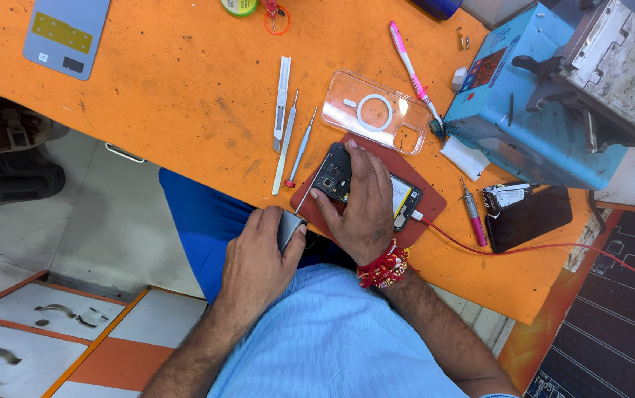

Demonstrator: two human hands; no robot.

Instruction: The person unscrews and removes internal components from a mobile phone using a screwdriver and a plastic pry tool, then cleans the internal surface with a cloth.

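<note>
The orange worktop (185,96) carries everything within arm's reach of the seated person. At far right stands a blue box-shaped machine (524,110) with a dark square label panel on its near-left face, kept off to the side. A grey phone back panel (65,33) with a yellow rectangular sticker lies at far left. A clear phone case (376,110) with a white ring rests just beyond the dark red mat (428,206).

On that mat lies the opened phone (339,173), its insides up; the mat seems there to stop it sliding. The right hand (365,206) presses flat on it, fingers spread, apparently pinning it steady. The left hand (258,258), near the worktop edge, has its fingers clamped on a thin metal tool (299,206) whose tip meets the phone's near-left corner.

Screwdrivers (295,147) lie side by side left of the mat, handy for picking up.
</note>
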